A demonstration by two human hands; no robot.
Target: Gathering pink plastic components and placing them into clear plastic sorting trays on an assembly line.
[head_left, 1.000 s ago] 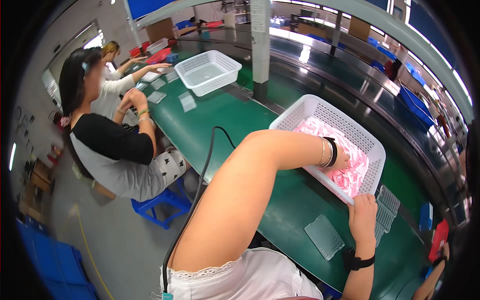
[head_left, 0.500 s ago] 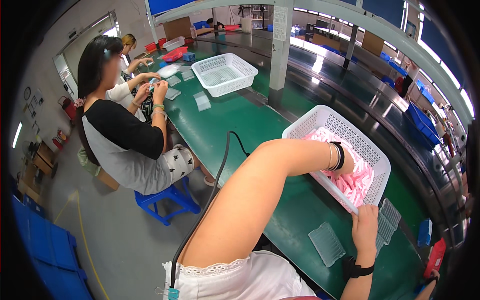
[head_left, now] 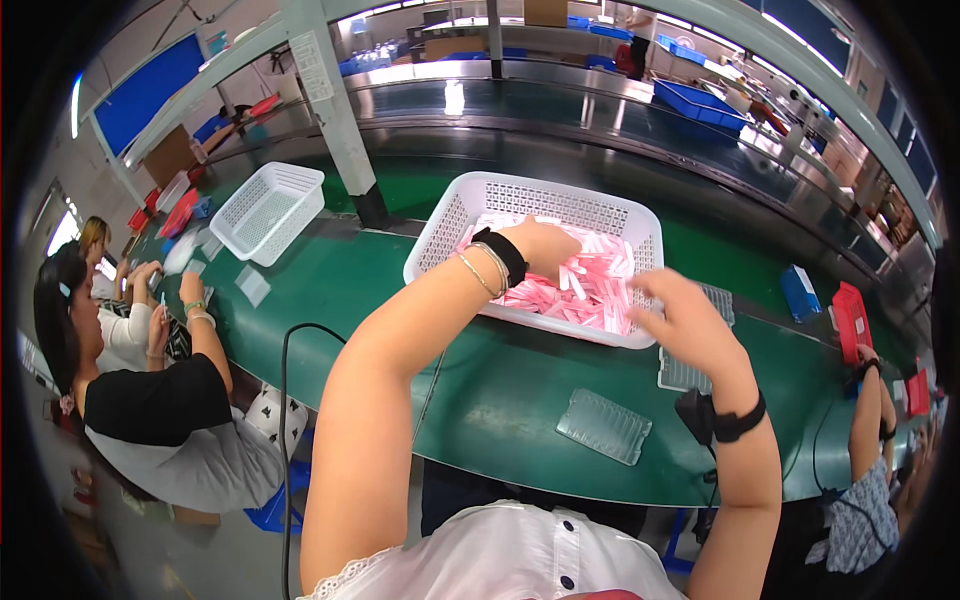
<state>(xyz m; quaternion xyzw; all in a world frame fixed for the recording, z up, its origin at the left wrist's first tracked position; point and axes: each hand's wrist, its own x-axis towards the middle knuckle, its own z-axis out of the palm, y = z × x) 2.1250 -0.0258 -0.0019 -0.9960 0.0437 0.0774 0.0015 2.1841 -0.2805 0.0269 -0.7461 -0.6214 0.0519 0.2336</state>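
A white perforated plastic basket [head_left: 455, 215] sits in front of me, holding a heap of slim pink and white pieces [head_left: 590, 285]. My left hand [head_left: 545, 248] reaches down into it over the heap. Its fingertips are hidden, so I cannot tell whether it grips any pieces. At the basket's right end, my right hand [head_left: 690, 318] is raised with thumb and fingers apart, slightly blurred, holding nothing visible. Just below, a clear ribbed plastic tray [head_left: 605, 427] lies on the green table. More clear trays [head_left: 683, 370] lie partly behind my right hand.
Farther left stands another white basket [head_left: 268, 215], near a grey post [head_left: 335, 110]. Co-workers [head_left: 170, 430] sit along the left; another person's arm [head_left: 868, 410] shows at right. A blue box [head_left: 800, 293] and red bin [head_left: 851, 320] stand at right. A black cable [head_left: 285, 400] hangs beside my left arm.
My right hand has let go of the basket's rim and lifted, its fingers spreading. My left hand stays in the basket over the pink pieces. The view has turned to the right.
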